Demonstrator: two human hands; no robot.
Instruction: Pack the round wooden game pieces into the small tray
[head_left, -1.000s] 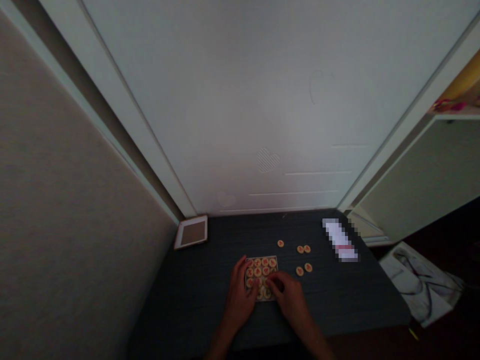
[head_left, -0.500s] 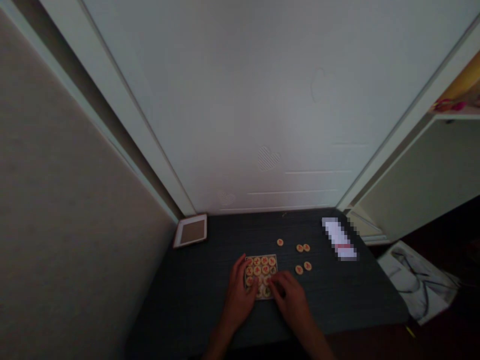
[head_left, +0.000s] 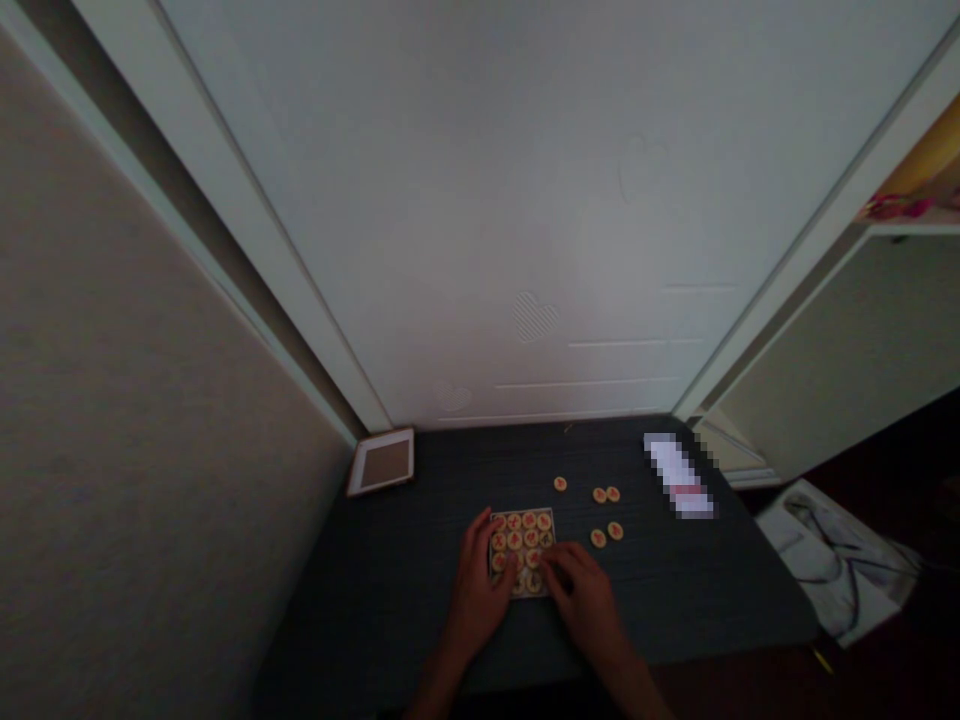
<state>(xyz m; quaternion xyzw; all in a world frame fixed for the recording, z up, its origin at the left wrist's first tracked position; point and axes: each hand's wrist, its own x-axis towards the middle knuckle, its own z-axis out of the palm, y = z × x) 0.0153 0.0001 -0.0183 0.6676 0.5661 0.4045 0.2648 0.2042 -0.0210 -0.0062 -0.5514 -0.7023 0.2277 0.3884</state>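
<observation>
A small shallow box (head_left: 553,518) on the dark table holds rows of round wooden Chinese chess pieces (head_left: 514,540), mostly with red characters and a few dark ones. My left hand (head_left: 484,575) grips the box along its left side, the thumb lying over the lower pieces. At the right side, my right hand (head_left: 581,590) has its thumb and index finger pinched at a chess piece in the box; the fingers partly hide it. Several loose chess pieces (head_left: 615,531) lie on the table to the right, and a single piece (head_left: 560,484) sits behind the box.
The dark table (head_left: 390,580) meets a white panel at the back. A shallow tray or lid with a pale rim (head_left: 411,455) stands at the back left. A blurred-out bright object (head_left: 675,475) lies at the back right. Beyond the table's right edge is a white box with cables (head_left: 840,580).
Almost nothing differs. The right fingertips have shifted very slightly at the piece near the box's right side; the left hand and the loose pieces have stayed put.
</observation>
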